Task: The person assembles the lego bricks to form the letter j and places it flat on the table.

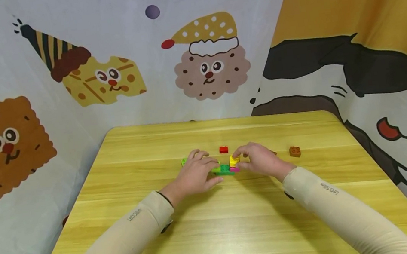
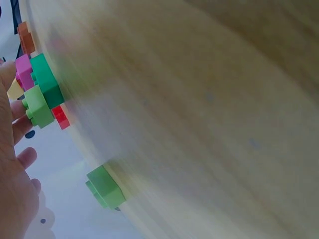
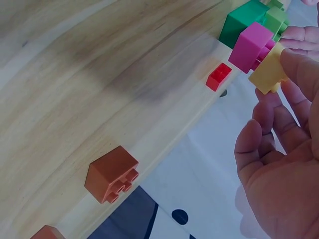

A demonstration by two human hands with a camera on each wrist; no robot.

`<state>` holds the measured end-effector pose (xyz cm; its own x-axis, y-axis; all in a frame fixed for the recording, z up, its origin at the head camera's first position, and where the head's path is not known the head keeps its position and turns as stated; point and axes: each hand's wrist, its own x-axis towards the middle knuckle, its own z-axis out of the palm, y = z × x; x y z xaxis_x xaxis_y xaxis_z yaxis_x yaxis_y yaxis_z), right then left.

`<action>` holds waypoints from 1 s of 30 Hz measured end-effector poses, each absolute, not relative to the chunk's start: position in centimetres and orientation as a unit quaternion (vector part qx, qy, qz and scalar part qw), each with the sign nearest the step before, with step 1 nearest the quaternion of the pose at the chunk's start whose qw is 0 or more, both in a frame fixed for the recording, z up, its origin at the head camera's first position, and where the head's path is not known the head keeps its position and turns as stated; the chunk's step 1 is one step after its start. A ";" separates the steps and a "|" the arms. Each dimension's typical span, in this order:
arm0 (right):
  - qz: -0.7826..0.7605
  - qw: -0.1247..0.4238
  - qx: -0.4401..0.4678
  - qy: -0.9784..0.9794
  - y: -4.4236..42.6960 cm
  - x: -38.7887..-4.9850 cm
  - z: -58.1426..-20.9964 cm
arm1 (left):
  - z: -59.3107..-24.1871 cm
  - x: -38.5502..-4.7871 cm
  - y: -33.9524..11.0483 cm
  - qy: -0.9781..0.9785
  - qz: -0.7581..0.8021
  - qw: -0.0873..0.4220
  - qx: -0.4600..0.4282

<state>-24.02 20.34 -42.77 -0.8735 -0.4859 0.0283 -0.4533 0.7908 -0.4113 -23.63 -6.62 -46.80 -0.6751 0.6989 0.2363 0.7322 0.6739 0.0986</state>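
Head view: I had the right hand (image 1: 260, 160) pinching the yellow block (image 1: 234, 160) in its fingertips. Left wrist: the left hand (image 2: 17, 194) touched the light green block (image 2: 41, 108); whether its fingers gripped, I could not tell. Right wrist: the red block (image 3: 219, 76) lay near the pinching fingers.

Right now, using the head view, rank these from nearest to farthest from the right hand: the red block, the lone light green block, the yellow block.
1. Yellow block: in the right hand's grip, at its fingertips.
2. Red block: apart from the hand, farther back and to its left.
3. Lone light green block: far left, partly hidden behind the left hand.
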 end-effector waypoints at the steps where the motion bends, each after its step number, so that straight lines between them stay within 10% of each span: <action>1: -0.207 0.040 -0.248 0.946 20.4 -24.0 -42.8 | -46.8 -23.6 -6.6 -0.910 -0.092 0.090 -0.394; 14: -0.249 0.050 -0.224 0.941 20.4 -23.8 -43.0 | -46.9 -23.5 -6.7 -0.908 -0.094 0.094 -0.397; 30: -0.530 0.202 -0.056 0.821 20.6 -24.7 -45.3 | -47.2 -23.6 -6.7 -0.913 -0.088 0.091 -0.387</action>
